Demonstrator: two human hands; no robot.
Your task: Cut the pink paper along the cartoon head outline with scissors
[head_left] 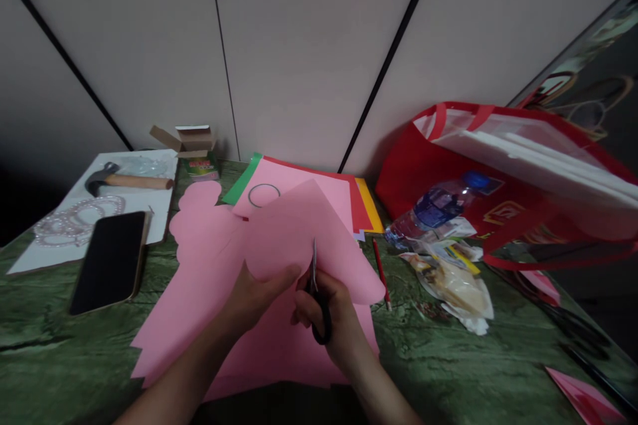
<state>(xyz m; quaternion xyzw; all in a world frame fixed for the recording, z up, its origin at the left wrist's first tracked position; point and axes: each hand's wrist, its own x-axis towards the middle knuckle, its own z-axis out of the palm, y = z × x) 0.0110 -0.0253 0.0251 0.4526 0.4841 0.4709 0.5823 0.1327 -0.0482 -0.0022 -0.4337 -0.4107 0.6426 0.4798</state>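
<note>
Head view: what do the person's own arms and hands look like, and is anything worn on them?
Both forearms come up from the bottom edge bare, with no sleeves in view. The left hand and right hand wear no gloves. No ring, watch or bracelet shows on the fingers or wrists, though the dim light hides fine detail.

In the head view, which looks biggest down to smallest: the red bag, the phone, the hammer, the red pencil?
1. Red bag, by far the largest.
2. Phone.
3. Hammer, though it lies farther from the camera than the phone, so this order is unsure.
4. Red pencil, the thinnest and smallest.
</note>
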